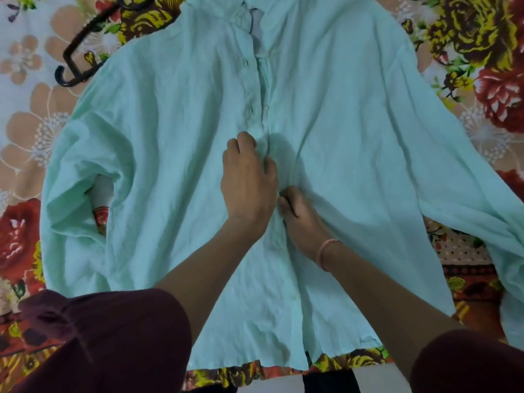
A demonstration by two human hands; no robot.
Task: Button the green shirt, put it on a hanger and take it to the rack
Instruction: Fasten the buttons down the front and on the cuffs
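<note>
Head view, shirt: We are looking down on the green shirt (354, 165), which is lying spread flat, front up, on the flowered bed (25, 66), collar (226, 12) at the far end and hem nearest us.
Head view, hanger: A dark hanger (82, 49) is lying on the bed at the far left, its inner end running under the shirt's shoulder.
Head view, left hand: Our left hand (249, 180) is curling its fingers onto the front opening at mid-chest and pinching the buttonhole edge.
Head view, right hand: Our right hand (300, 217), a pink band (326, 252) on its wrist, is sitting just below and touching the left, fingers gripping a fold of the button side.
Head view, progress: Below the hands the front is looking closed, with a lower button (293, 297) showing. Above them a button (266, 108) and its buttonhole (251, 109) are lying side by side undone, and the opening is gaping near the collar.
Head view, step in hand: We are judging this to be the middle button going through its hole.
Head view, doing it well: We are advising holding the hole edge taut, tipping the button edgewise, and pulling the two edges level so no hole gets skipped.
Head view, risk: The thin cloth is bunching under the right hand, so the edges may be sliding out of line.
</note>
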